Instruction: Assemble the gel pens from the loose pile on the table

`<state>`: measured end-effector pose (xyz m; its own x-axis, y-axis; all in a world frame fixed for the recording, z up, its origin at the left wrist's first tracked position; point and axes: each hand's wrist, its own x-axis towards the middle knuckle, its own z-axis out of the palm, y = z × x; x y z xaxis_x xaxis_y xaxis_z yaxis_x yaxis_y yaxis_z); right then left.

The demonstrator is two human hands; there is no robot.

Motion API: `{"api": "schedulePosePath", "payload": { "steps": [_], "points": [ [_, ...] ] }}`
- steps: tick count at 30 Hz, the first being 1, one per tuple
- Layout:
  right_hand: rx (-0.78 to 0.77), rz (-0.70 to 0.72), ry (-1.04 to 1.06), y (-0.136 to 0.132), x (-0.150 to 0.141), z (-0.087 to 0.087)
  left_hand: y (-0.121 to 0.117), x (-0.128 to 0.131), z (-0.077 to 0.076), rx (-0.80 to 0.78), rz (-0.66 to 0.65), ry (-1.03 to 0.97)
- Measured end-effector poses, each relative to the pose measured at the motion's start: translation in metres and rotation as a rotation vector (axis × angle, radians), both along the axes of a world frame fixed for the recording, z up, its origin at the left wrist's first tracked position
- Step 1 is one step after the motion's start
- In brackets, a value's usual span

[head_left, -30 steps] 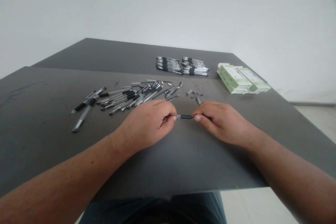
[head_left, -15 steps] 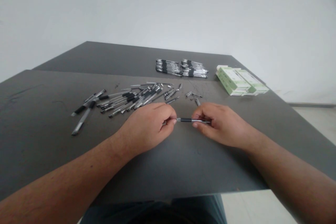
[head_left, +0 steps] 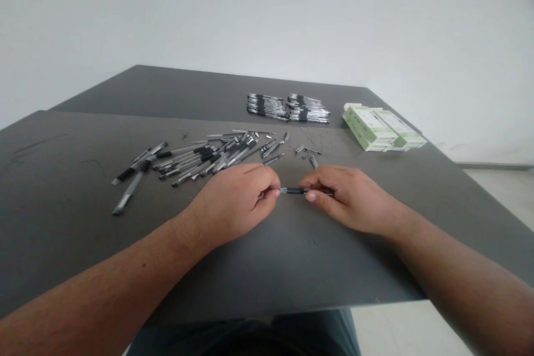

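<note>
Between my two hands a pen [head_left: 295, 191] with a black grip lies level, just above the grey table [head_left: 267, 267]. My left hand [head_left: 244, 192] pinches its left end between thumb and forefinger. Closed around the right part of the pen is my right hand [head_left: 348, 194], its fingers hiding much of that end. Beyond my left hand spreads a loose pile of pen barrels [head_left: 200, 161] with black grips. Small pen parts [head_left: 271, 147] and a short cap [head_left: 314, 162] lie past my fingers.
Two rows of pens [head_left: 267, 107] lie side by side at the back. Green and white boxes [head_left: 371, 128] sit at the back right. A few separate pen barrels [head_left: 130, 192] rest on the left. A white wall [head_left: 267, 16] stands behind the table.
My right hand's fingertips have shifted slightly left along the pen, nearer to its black grip. My left hand holds the same place.
</note>
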<state>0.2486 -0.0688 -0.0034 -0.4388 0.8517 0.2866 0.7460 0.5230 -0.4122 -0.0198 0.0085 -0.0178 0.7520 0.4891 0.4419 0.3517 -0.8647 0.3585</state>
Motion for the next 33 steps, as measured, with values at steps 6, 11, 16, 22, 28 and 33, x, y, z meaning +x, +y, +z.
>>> {"api": "schedulePosePath", "payload": {
  "steps": [6, 11, 16, 22, 28, 33],
  "points": [
    [0.004, 0.013, -0.033, 0.0005, -0.0004, -0.0016, 0.0003, -0.0009, -0.0015, -0.010, -0.010, 0.000],
    [-0.010, -0.019, 0.013, 0.0003, 0.0001, -0.0028, 0.0003, -0.0015, -0.0010, -0.014, -0.012, -0.002],
    [0.007, 0.039, -0.045, 0.0009, 0.0011, -0.0031, 0.0000, -0.0011, -0.0010, -0.006, -0.020, -0.011],
    [-0.009, -0.019, -0.005, 0.0013, 0.0002, -0.0036, -0.0002, -0.0009, -0.0008, -0.001, -0.009, 0.000],
    [-0.012, 0.016, -0.008, 0.0005, -0.0002, -0.0028, -0.0010, -0.0006, 0.0013, 0.009, -0.020, 0.000],
    [0.015, 0.007, -0.027, 0.0007, 0.0012, -0.0035, -0.0013, 0.0002, 0.0025, 0.015, -0.025, -0.002]
  ]
}}
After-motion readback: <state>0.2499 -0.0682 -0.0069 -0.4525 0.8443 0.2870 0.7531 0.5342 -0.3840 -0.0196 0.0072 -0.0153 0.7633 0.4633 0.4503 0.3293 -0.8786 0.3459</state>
